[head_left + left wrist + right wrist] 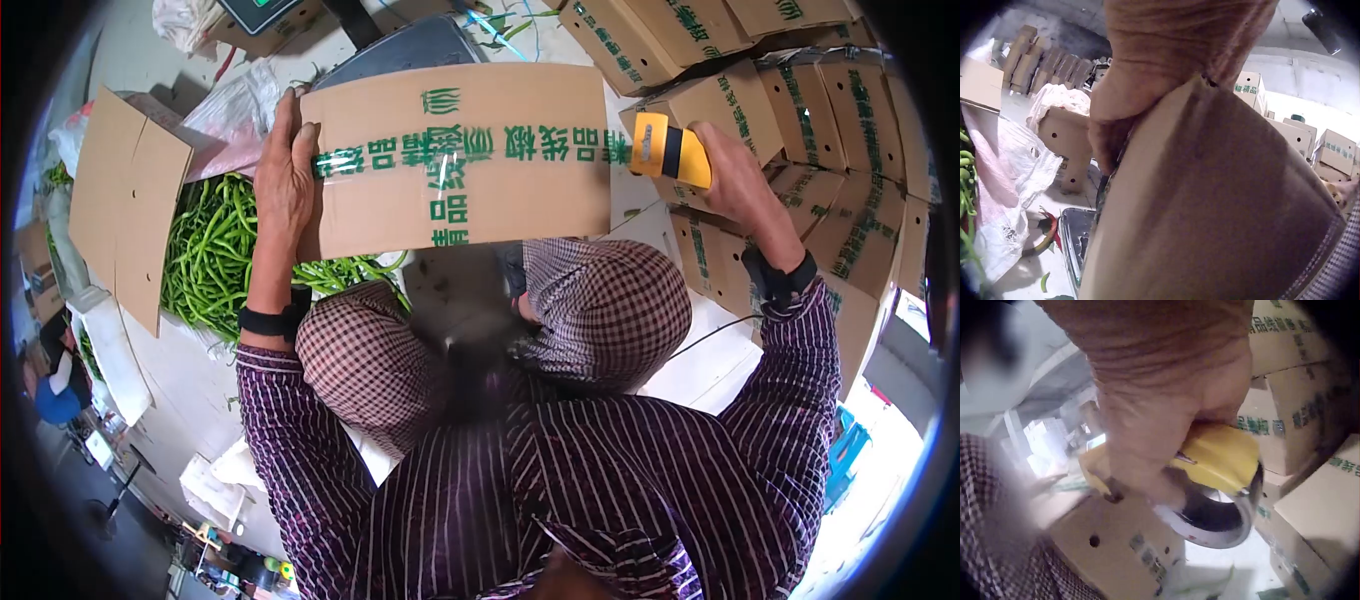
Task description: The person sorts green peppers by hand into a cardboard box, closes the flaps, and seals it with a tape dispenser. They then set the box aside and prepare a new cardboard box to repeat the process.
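A cardboard box with green printed tape across its upper face is held up in front of the person's knees. The left hand grips its left end, and in the left wrist view fingers curl over the box's edge. At the right end, the right hand holds a yellow tape dispenser with a dark band. The dispenser overlaps the green tape's end in the head view. A tape roll shows below the yellow body in the right wrist view.
Green chili peppers lie heaped at the left beside an upright cardboard flap and a plastic bag. A weighing scale stands behind the held box. Stacked cardboard boxes fill the right side.
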Tool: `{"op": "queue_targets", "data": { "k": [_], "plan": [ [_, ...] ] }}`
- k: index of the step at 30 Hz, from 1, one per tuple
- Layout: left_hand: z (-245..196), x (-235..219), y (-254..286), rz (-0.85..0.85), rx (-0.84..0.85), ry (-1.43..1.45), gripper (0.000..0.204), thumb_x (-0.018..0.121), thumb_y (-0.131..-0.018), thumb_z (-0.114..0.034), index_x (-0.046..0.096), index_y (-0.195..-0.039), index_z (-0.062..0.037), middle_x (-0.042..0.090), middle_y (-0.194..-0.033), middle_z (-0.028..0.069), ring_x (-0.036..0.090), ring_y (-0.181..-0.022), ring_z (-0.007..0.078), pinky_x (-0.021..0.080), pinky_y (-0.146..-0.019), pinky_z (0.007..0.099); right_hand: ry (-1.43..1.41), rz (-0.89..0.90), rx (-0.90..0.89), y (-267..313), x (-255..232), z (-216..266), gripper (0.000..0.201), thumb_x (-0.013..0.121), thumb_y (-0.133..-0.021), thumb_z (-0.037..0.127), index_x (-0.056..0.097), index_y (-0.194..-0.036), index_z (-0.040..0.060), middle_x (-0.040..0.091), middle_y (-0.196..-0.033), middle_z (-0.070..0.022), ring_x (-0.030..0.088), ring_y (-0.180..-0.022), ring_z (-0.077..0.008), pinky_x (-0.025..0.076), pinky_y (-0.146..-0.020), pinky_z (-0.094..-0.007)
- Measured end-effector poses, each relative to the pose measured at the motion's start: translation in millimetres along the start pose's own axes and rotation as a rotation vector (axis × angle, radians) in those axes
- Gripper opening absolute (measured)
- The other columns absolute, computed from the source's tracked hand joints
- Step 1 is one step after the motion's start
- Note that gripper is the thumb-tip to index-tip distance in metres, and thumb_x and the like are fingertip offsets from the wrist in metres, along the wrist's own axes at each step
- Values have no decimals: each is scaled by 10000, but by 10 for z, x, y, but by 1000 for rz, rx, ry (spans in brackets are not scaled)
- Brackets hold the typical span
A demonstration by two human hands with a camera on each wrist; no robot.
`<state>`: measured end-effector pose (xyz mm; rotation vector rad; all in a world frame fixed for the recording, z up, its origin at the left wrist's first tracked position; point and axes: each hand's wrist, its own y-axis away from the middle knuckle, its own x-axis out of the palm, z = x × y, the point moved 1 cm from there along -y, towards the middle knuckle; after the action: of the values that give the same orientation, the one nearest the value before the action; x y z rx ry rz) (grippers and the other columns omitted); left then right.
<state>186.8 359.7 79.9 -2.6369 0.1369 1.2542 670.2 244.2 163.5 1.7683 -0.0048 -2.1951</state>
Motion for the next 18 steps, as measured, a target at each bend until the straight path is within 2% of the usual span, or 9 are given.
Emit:
{"op": "queue_targets", "data": {
  "k": [4,6,8,9,10,12,13,16,18],
  "plan": [
    [-81,-26,-21,28,-69,54,553,443,-993,-376,345,-1460,-98,486,-1372,239,517,-1220,389,419,-994,400,-33,9,15,-96,215,-138,403,628,-725,-21,464,-1084,59,584,-998,-199,576,-937,-422,471,-776,-461],
    [-50,-15,3,30,-122,-16,588,452,-990,-376,293,-1482,-97,480,-1372,251,531,-1203,397,428,-982,403,-43,46,24,-137,480,-205,458,663,-696,-35,460,-1096,57,581,-995,-201,576,-944,-420,470,-781,-463],
    [34,-5,13,14,-87,-15,613,463,-985,-365,253,-1497,-103,474,-1374,262,539,-1190,407,426,-982,405,-332,-62,-39,-107,867,-321,515,681,-676,-42,455,-1130,46,578,-992,-205,577,-935,-422,474,-781,-463],
    [49,-33,5,53,-172,-92,607,462,-987,-347,250,-1498,-98,453,-1393,264,527,-1206,412,416,-994,395,-214,-163,-91,-69,930,-253,537,707,-696,10,447,-1165,30,578,-984,-212,581,-910,-425,481,-773,-458],
    [19,-72,-11,67,-146,-25,612,455,-991,-339,239,-1496,-67,408,-1437,256,471,-1282,380,381,-1035,368,-220,-164,-81,-56,958,-158,537,707,-696,10,447,-1165,30,578,-984,-212,581,-910,-425,481,-773,-458],
    [24,-144,-42,102,-125,67,623,449,-996,-338,225,-1496,-41,357,-1479,244,392,-1357,327,338,-1071,340,-273,-45,-74,5,1051,59,559,730,-701,54,442,-1178,17,576,-1006,-220,582,-920,-423,485,-775,-450],
    [-19,-203,-23,129,-168,137,635,447,-998,-341,211,-1497,-25,314,-1505,237,320,-1401,296,284,-1105,322,-340,-72,-90,12,1180,82,537,732,-703,69,442,-1151,5,568,-994,-227,579,-918,-429,482,-764,-449],
    [-46,-210,-63,139,-162,65,655,440,-996,-373,207,-1499,-23,297,-1515,233,290,-1413,298,244,-1124,325,-469,-181,-51,22,1401,127,517,716,-693,46,441,-1127,-3,564,-982,-232,575,-914,-436,481,-750,-446],
    [-27,-147,-50,147,-169,40,665,436,-995,-388,205,-1499,-22,288,-1520,231,275,-1419,299,225,-1133,326,-523,-159,-28,-5,1607,16,523,718,-681,41,437,-1121,-2,562,-976,-235,574,-908,-439,482,-738,-439]
  ]
}}
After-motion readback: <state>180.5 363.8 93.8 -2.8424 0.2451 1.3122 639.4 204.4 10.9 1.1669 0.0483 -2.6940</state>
